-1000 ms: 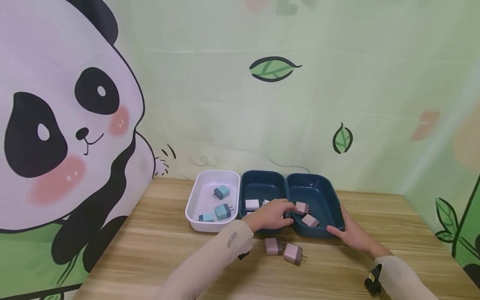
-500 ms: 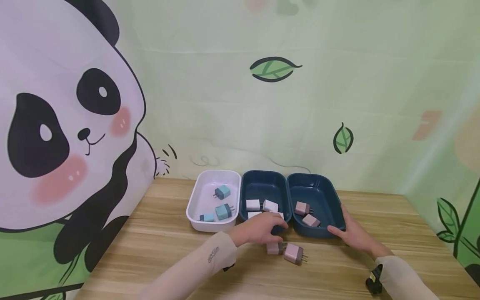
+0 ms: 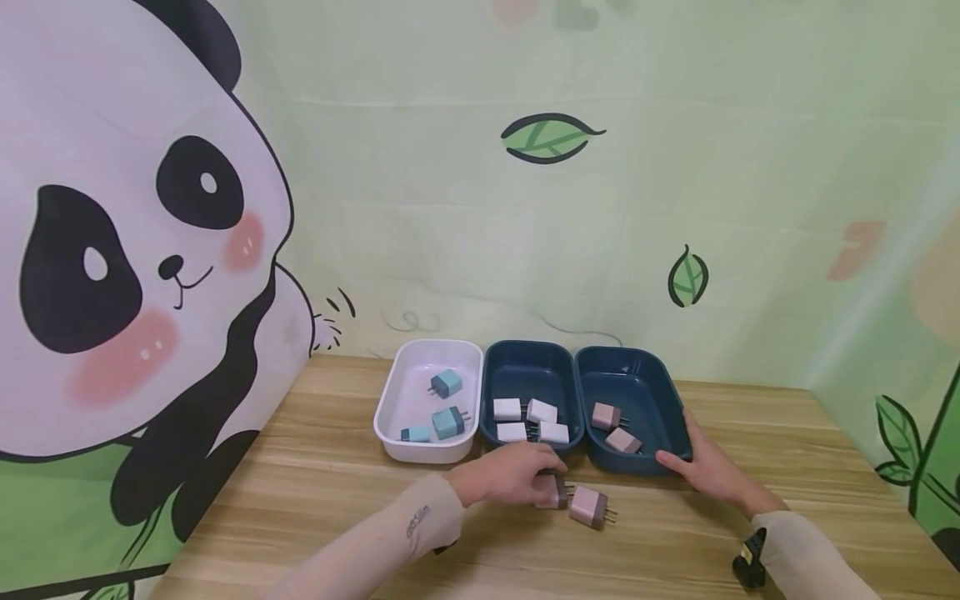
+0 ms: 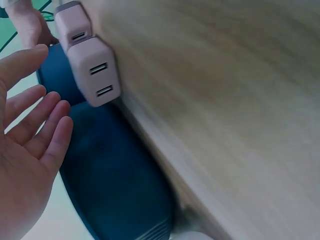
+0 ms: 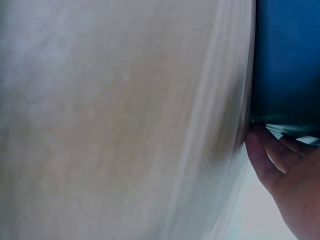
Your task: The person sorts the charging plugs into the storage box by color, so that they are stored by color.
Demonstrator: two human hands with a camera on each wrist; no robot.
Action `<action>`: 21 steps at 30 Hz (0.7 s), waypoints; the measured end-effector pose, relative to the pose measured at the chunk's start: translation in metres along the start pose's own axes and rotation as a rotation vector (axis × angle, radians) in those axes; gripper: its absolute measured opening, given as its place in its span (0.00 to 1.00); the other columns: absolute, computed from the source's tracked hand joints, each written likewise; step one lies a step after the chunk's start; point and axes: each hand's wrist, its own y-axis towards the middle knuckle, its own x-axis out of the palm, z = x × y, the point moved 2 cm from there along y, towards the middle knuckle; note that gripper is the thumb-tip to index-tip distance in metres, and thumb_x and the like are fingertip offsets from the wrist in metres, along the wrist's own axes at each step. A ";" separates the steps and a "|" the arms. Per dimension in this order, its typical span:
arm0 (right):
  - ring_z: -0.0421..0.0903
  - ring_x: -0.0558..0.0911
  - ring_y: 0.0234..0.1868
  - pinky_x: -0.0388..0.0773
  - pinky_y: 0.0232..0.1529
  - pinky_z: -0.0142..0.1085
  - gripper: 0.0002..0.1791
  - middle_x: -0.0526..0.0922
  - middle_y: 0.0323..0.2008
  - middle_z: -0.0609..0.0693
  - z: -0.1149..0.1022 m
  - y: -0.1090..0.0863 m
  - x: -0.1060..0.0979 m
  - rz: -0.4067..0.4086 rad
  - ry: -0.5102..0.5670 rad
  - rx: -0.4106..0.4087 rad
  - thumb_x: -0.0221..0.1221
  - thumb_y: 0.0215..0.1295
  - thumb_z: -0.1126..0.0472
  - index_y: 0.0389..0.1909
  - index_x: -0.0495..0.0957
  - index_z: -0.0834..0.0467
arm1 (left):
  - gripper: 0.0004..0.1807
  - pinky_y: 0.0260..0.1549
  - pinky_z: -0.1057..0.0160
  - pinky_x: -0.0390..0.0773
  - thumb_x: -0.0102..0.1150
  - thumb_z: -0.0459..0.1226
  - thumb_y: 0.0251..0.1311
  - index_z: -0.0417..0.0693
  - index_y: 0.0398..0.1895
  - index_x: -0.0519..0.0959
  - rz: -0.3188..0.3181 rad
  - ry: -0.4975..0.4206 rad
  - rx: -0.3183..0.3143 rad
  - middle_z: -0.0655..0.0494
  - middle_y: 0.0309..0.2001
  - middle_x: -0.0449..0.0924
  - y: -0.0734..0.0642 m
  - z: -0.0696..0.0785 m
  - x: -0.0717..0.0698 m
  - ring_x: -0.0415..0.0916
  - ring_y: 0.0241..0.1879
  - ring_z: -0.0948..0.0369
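Observation:
In the head view, my left hand (image 3: 510, 473) is at the left one of two pink charger plugs on the table. The left wrist view shows its fingers loosely spread, apart from this pink charger plug (image 4: 95, 72). The other pink charger plug (image 3: 588, 507) lies just right of it, prongs to the right. My right hand (image 3: 712, 467) holds the front right corner of the right dark blue box (image 3: 637, 392), thumb at the front and fingers along the side. Two pink plugs (image 3: 606, 416) lie in that box.
The middle dark blue box (image 3: 528, 367) contains several white charger plugs (image 3: 542, 412). Left of it stands a white box (image 3: 427, 454) with several light blue plugs (image 3: 448, 422). All three boxes stand side by side on the wooden table (image 3: 322, 450), before a green printed backdrop (image 3: 420, 208).
My left hand has moved from between the two dark blue boxes, down and left to the pink plug on the table. The right hand has stayed at the right box.

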 end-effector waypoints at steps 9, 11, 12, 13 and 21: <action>0.73 0.53 0.65 0.51 0.59 0.67 0.54 0.43 0.69 0.73 0.000 0.000 -0.001 0.003 -0.012 -0.002 0.60 0.64 0.50 0.72 0.31 0.65 | 0.24 0.47 0.72 0.70 0.64 0.45 0.57 0.49 0.57 0.76 0.013 0.106 0.001 0.59 0.52 0.76 -0.004 -0.003 0.010 0.71 0.45 0.70; 0.73 0.53 0.65 0.51 0.58 0.67 0.54 0.44 0.69 0.73 0.000 0.000 -0.001 0.004 -0.014 -0.005 0.60 0.64 0.50 0.72 0.31 0.64 | 0.25 0.48 0.72 0.70 0.64 0.45 0.57 0.49 0.57 0.76 0.013 0.118 -0.008 0.59 0.52 0.76 -0.004 -0.004 0.011 0.72 0.46 0.69; 0.73 0.53 0.65 0.51 0.58 0.67 0.54 0.44 0.69 0.73 0.000 0.000 0.000 0.005 -0.018 -0.005 0.60 0.64 0.49 0.72 0.31 0.64 | 0.25 0.48 0.71 0.70 0.65 0.46 0.57 0.49 0.57 0.76 0.013 0.121 -0.012 0.59 0.52 0.76 -0.005 -0.004 0.012 0.72 0.46 0.69; 0.73 0.53 0.65 0.51 0.58 0.67 0.54 0.44 0.69 0.73 0.000 0.000 0.000 0.007 -0.020 -0.003 0.60 0.64 0.49 0.73 0.31 0.64 | 0.25 0.48 0.71 0.70 0.65 0.46 0.56 0.49 0.57 0.76 0.015 0.128 -0.013 0.60 0.51 0.76 -0.005 -0.004 0.013 0.72 0.46 0.70; 0.73 0.54 0.65 0.51 0.58 0.67 0.54 0.44 0.69 0.73 -0.001 -0.001 0.000 0.003 -0.024 0.000 0.59 0.64 0.49 0.73 0.30 0.64 | 0.26 0.45 0.71 0.71 0.67 0.46 0.55 0.49 0.57 0.76 0.002 0.096 -0.034 0.61 0.48 0.76 -0.004 -0.009 0.017 0.71 0.42 0.71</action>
